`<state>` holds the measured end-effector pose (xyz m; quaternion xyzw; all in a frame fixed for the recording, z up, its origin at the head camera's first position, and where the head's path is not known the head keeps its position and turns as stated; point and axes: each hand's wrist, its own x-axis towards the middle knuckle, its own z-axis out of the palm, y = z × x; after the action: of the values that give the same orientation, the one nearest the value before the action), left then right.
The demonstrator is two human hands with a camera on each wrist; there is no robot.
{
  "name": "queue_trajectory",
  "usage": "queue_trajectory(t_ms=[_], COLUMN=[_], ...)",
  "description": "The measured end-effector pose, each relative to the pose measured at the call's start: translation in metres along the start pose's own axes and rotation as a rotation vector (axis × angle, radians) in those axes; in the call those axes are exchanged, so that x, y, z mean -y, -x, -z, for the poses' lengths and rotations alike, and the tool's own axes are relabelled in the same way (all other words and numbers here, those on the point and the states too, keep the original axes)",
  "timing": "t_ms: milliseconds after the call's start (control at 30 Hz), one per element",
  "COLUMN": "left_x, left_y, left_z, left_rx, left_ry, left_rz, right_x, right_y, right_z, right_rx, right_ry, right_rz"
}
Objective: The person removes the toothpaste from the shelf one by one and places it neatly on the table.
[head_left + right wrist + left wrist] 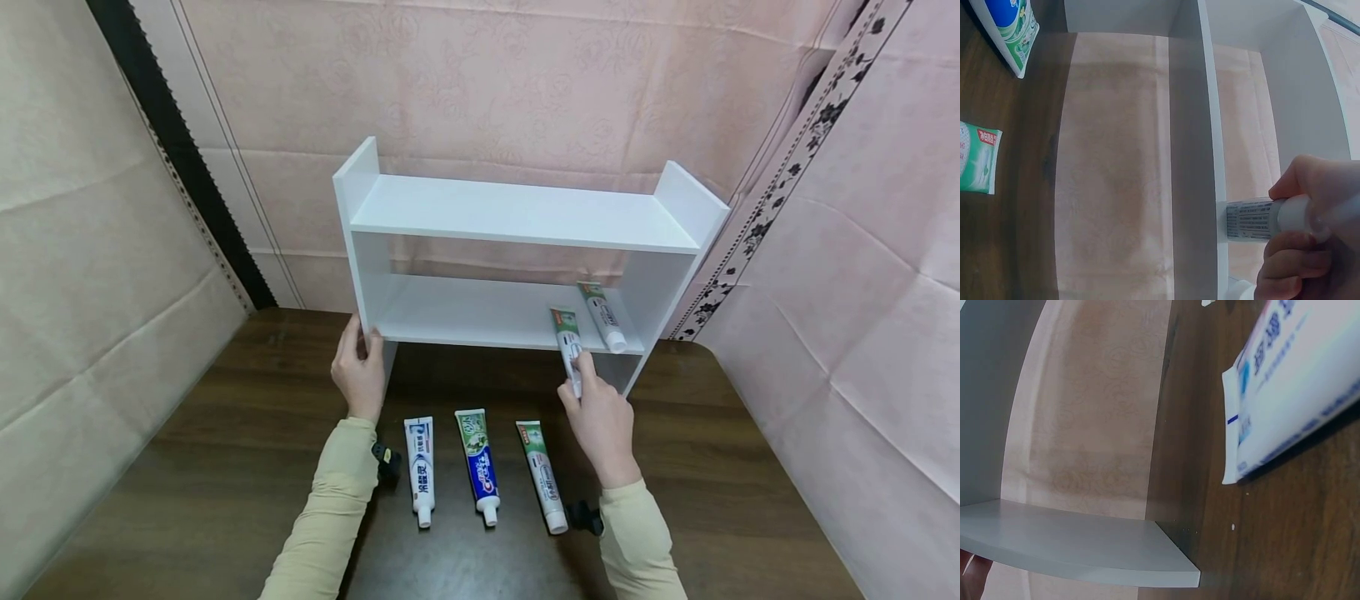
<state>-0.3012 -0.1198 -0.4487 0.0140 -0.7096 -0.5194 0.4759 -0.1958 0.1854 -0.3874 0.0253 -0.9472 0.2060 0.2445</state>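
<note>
A white two-tier shelf (495, 312) stands on the table, and my left hand (358, 371) grips the front edge of its left side panel. In the left wrist view only some fingers (974, 575) show, beyond that panel. My right hand (600, 417) pinches a green and white toothpaste tube (568, 337) near its white cap (1294, 212). The tube's flat end reaches over the front edge of the lower board, cap toward me. Just right of it, a similar toothpaste tube (602, 318) lies on that board, its cap at the front edge.
Three toothpaste tubes lie on the dark wooden table before the shelf: a white and blue one (421, 467), a green and blue one (477, 462) and a green and white one (542, 471). Pale cloth (510, 92) hangs behind and at both sides.
</note>
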Motion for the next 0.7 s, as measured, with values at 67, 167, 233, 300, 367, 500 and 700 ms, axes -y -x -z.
queue_trajectory(t_ms=[67,167,233,300,367,500,700], left_x=[-0.0004,-0.0007,-0.0008,-0.0008,-0.0011,-0.0021,-0.0037], left_y=[-0.0001,-0.0001,-0.0002,-0.0002,-0.0003,-0.0002,0.0010], left_z=[0.0002,0.0004,0.0005,0.0007,0.0010,0.0013,0.0015], left_rx=[0.004,0.004,0.001,-0.002,-0.004,0.002,0.008], left_ry=[0.003,0.005,0.005,0.006,0.008,0.008,-0.007], left_rz=[0.004,0.002,-0.002,-0.005,-0.005,0.003,0.010], right_x=[-0.0001,-0.0005,-0.0006,-0.0009,-0.0012,-0.0021,-0.0035], right_y=[0.0014,0.0033,0.0042,0.0049,0.0054,0.0063,0.0089], right_z=[0.0011,0.0023,0.0032,0.0037,0.0043,0.0052,0.0061], right_rx=[0.004,0.012,0.015,0.021,0.028,0.038,0.047], right_ry=[-0.005,-0.015,-0.022,-0.029,-0.035,-0.044,-0.044], right_rz=[-0.002,-0.003,-0.003,-0.005,-0.008,-0.015,-0.019])
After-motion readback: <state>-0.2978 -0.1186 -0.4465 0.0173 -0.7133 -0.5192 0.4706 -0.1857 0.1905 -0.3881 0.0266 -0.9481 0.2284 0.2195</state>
